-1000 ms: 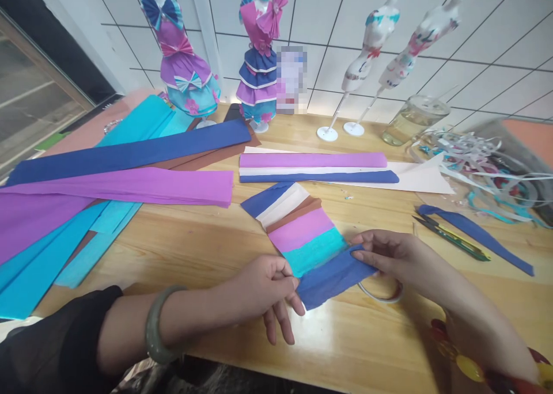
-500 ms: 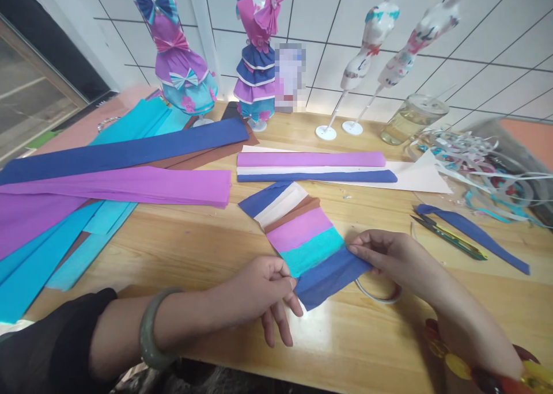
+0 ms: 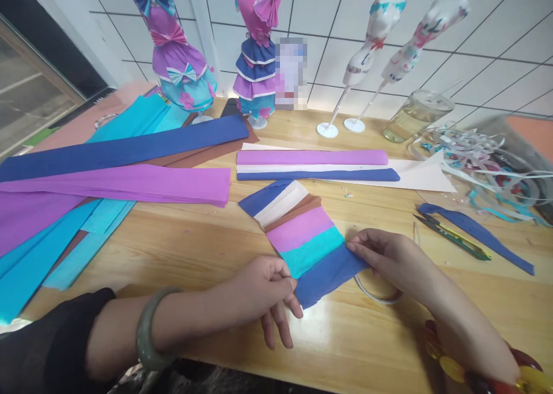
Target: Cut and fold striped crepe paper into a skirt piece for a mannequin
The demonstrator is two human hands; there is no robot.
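A striped piece of crepe paper [image 3: 302,238] lies tilted on the table, its bands running from blue and white through brown, purple and turquoise to a wide blue end. My left hand [image 3: 276,296] pinches the lower left edge of that blue end between thumb and index finger; its other fingers hang loose. At the opposite edge, my right hand [image 3: 384,256] pinches the blue band near its corner. Part of a thin white loop of ribbon [image 3: 375,296] shows under the right hand. To the right of it lie a utility knife [image 3: 458,238] and a loose blue paper strip [image 3: 484,238].
Long folded crepe paper strips [image 3: 129,146] spread across the left side. Purple, white and blue strips [image 3: 311,158] lie behind the striped piece. Two dressed mannequins [image 3: 254,60] and two undressed ones [image 3: 375,37] stand by the tiled wall, near a glass jar [image 3: 410,117] and tangled ribbons [image 3: 492,163].
Both hands keep their pinch on the striped paper and have barely moved. The camera view has shifted slightly.
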